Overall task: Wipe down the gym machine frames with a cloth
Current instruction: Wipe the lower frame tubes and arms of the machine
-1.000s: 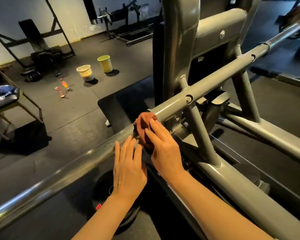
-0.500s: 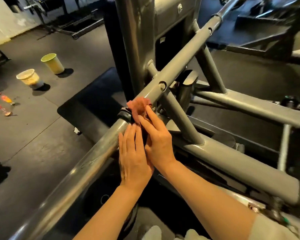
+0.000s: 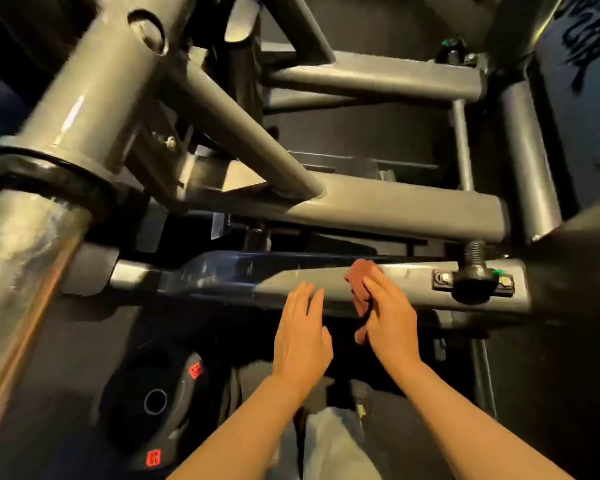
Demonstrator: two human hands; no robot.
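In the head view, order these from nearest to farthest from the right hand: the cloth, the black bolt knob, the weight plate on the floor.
1. cloth, under the right hand.
2. black bolt knob, to its right on the beam.
3. weight plate, lower left on the floor.

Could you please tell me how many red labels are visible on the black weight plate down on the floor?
2: one red label near the weight plate's upper edge, another red label at its lower edge. Others may be hidden in the dark.

Both bare forearms reach forward; left hand (image 3: 302,336) flat with straight fingers (image 3: 300,297), right hand (image 3: 392,322) curled, gripping.
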